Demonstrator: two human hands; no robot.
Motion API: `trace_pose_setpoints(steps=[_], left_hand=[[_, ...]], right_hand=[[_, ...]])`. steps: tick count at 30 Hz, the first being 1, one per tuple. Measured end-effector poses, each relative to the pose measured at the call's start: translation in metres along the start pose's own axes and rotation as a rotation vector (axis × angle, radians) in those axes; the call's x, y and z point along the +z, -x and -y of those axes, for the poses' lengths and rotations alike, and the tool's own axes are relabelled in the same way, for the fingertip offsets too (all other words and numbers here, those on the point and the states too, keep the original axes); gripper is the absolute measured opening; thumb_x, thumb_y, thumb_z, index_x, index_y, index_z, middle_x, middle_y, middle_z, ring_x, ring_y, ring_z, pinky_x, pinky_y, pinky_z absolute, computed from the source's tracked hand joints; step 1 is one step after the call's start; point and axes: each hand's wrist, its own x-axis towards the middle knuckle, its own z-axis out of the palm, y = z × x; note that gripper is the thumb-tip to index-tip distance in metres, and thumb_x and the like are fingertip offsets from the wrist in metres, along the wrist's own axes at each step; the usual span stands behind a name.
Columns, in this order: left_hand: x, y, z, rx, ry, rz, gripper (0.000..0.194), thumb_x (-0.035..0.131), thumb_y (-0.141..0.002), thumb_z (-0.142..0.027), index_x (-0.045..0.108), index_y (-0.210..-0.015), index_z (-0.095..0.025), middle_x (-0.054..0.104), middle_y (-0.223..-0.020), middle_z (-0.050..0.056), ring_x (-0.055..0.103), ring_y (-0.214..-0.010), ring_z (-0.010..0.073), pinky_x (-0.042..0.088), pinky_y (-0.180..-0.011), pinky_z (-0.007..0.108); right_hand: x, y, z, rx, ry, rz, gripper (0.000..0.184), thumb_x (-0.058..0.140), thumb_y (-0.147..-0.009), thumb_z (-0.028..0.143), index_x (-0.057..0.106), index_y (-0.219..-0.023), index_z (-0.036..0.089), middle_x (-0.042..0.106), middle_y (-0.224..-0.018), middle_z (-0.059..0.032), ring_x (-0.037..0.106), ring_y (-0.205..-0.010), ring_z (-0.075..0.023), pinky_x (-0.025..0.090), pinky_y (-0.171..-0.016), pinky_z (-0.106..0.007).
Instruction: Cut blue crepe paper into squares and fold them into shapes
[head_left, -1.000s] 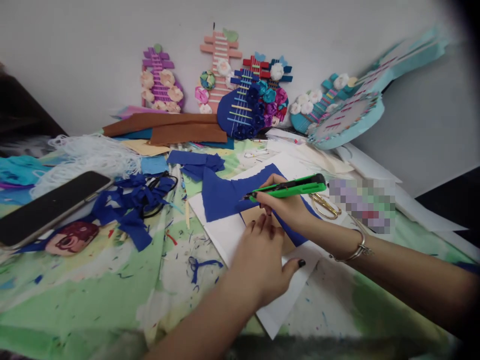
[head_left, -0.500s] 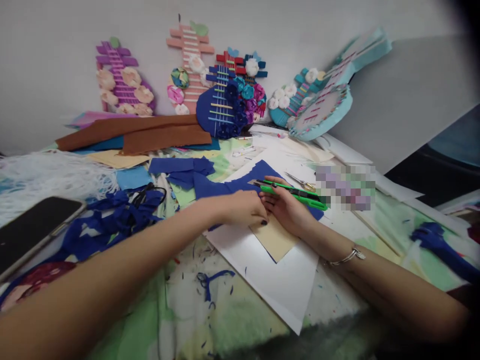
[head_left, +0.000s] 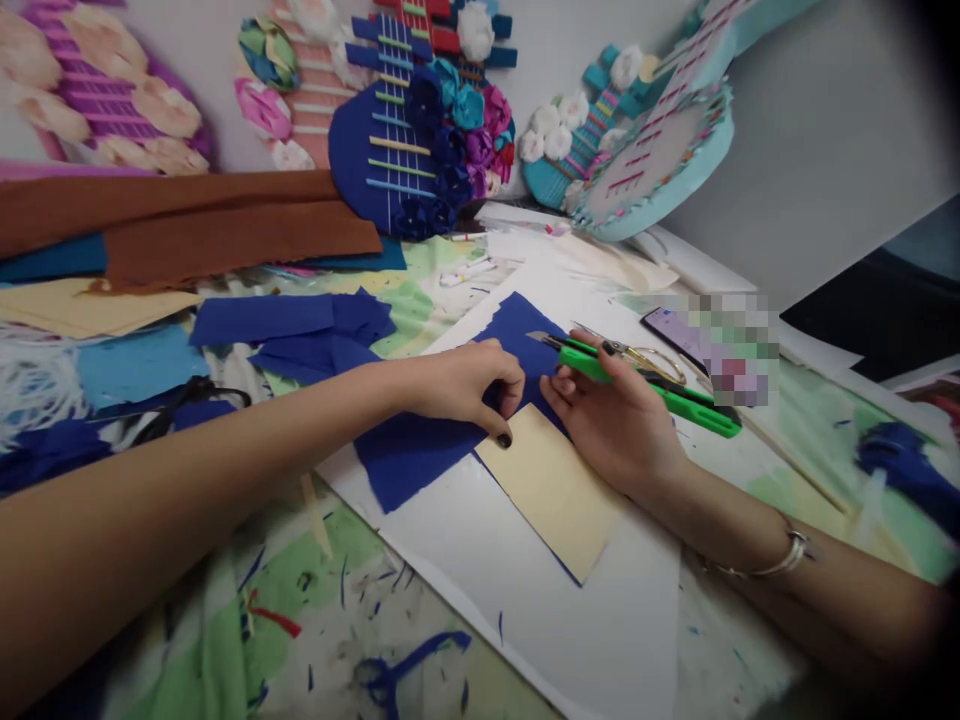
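My right hand (head_left: 626,425) grips a green utility knife (head_left: 690,408), its blade extended and pointing left above a dark blue felt-like sheet (head_left: 405,450). My left hand (head_left: 472,385) is closed, fingers curled in, with the thumb tip at the upper left edge of a cream card piece (head_left: 559,490). Whatever those fingers hold, if anything, is hidden. A thin blue edge shows under the card's lower corner. Both card and blue sheet lie on a white board (head_left: 480,540). Gold-handled scissors (head_left: 667,362) rest just behind the knife, partly covered by my right hand.
A phone (head_left: 679,335), partly pixelated, lies at the right near a wooden stick (head_left: 795,468). Blue scraps (head_left: 420,665) litter the cloth in front. Brown sheets (head_left: 240,240) and decorated guitar shapes, one blue (head_left: 360,160), stand or lie at the back.
My view has moved closer and lower. The knife has moved away from my left hand, so more of the card and blue sheet shows. My right hand keeps hold of the knife.
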Motion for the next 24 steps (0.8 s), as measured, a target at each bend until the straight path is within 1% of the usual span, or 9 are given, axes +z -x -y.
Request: trace_pose_setpoints(steps=[3,6,9,11,14,16,18,20,24], left_hand=[[-0.004,0.0,0.0,-0.013,-0.119,0.083,0.022,0.077,-0.068,-0.035,0.062,-0.072,-0.019,0.063,-0.08,0.0,0.046,-0.086,0.0186,0.03,-0.075,0.029],[-0.007,-0.002,-0.002,-0.021,-0.162,0.131,0.026,0.077,-0.067,-0.039,0.061,-0.071,-0.019,0.062,-0.079,-0.001,0.046,-0.085,0.0191,0.028,-0.072,0.028],[-0.007,-0.004,0.0,-0.004,-0.155,0.124,0.026,0.077,-0.067,-0.04,0.061,-0.07,-0.019,0.06,-0.077,-0.001,0.047,-0.083,0.019,0.027,-0.069,0.028],[-0.005,-0.003,0.003,0.009,-0.123,0.09,0.025,0.076,-0.068,-0.04,0.061,-0.07,-0.019,0.06,-0.076,-0.001,0.047,-0.081,0.0182,0.027,-0.07,0.028],[-0.001,0.0,0.005,0.007,-0.096,0.047,0.026,0.075,-0.07,-0.039,0.06,-0.066,-0.019,0.06,-0.075,-0.001,0.047,-0.082,0.0179,0.027,-0.073,0.029],[-0.001,0.003,0.004,0.002,-0.096,0.042,0.028,0.076,-0.069,-0.041,0.059,-0.065,-0.019,0.06,-0.076,-0.001,0.046,-0.084,0.0185,0.027,-0.074,0.03],[-0.002,0.006,0.002,-0.012,-0.106,0.048,0.03,0.077,-0.066,-0.044,0.06,-0.065,-0.019,0.058,-0.077,0.0,0.045,-0.084,0.019,0.027,-0.073,0.031],[-0.003,0.007,-0.002,-0.034,-0.111,0.062,0.031,0.079,-0.064,-0.044,0.06,-0.065,-0.019,0.057,-0.079,0.0,0.045,-0.084,0.0192,0.027,-0.073,0.031],[-0.004,0.009,-0.007,-0.053,-0.112,0.075,0.033,0.078,-0.065,-0.044,0.058,-0.064,-0.018,0.057,-0.079,0.0,0.045,-0.084,0.0191,0.028,-0.075,0.031]], right_hand=[[-0.002,0.005,0.002,-0.046,0.115,-0.014,0.017,0.061,-0.077,0.033,0.059,-0.093,0.029,0.052,-0.066,0.004,0.049,-0.059,-0.0118,0.049,-0.076,-0.032],[-0.005,0.013,0.002,-0.073,0.25,0.1,0.016,0.067,-0.074,0.031,0.062,-0.089,0.028,0.056,-0.068,0.0019,0.052,-0.06,-0.0131,0.045,-0.058,-0.027],[-0.007,0.02,0.004,-0.103,0.365,0.24,0.017,0.07,-0.075,0.031,0.064,-0.09,0.027,0.061,-0.074,-0.0006,0.055,-0.061,-0.0139,0.04,-0.051,-0.025],[-0.008,0.022,0.007,-0.155,0.395,0.259,0.018,0.069,-0.077,0.032,0.064,-0.094,0.027,0.061,-0.074,-0.0014,0.056,-0.062,-0.0148,0.039,-0.048,-0.025],[-0.009,0.019,0.015,-0.279,0.4,0.197,0.02,0.066,-0.079,0.033,0.065,-0.098,0.027,0.059,-0.068,-0.0014,0.056,-0.061,-0.0162,0.038,-0.046,-0.026],[-0.009,0.015,0.021,-0.345,0.375,0.104,0.019,0.064,-0.078,0.031,0.064,-0.096,0.027,0.056,-0.064,0.0001,0.053,-0.058,-0.0148,0.041,-0.052,-0.027],[-0.01,0.011,0.028,-0.353,0.337,0.006,0.016,0.062,-0.078,0.029,0.063,-0.094,0.027,0.054,-0.061,0.0018,0.047,-0.053,-0.0123,0.044,-0.059,-0.029],[-0.01,0.009,0.033,-0.319,0.304,-0.067,0.015,0.058,-0.079,0.028,0.061,-0.093,0.028,0.053,-0.062,0.0025,0.042,-0.05,-0.0106,0.045,-0.062,-0.03],[-0.012,0.007,0.037,-0.33,0.319,-0.124,0.017,0.054,-0.082,0.028,0.058,-0.098,0.029,0.054,-0.067,0.0026,0.041,-0.049,-0.0097,0.045,-0.063,-0.03]])
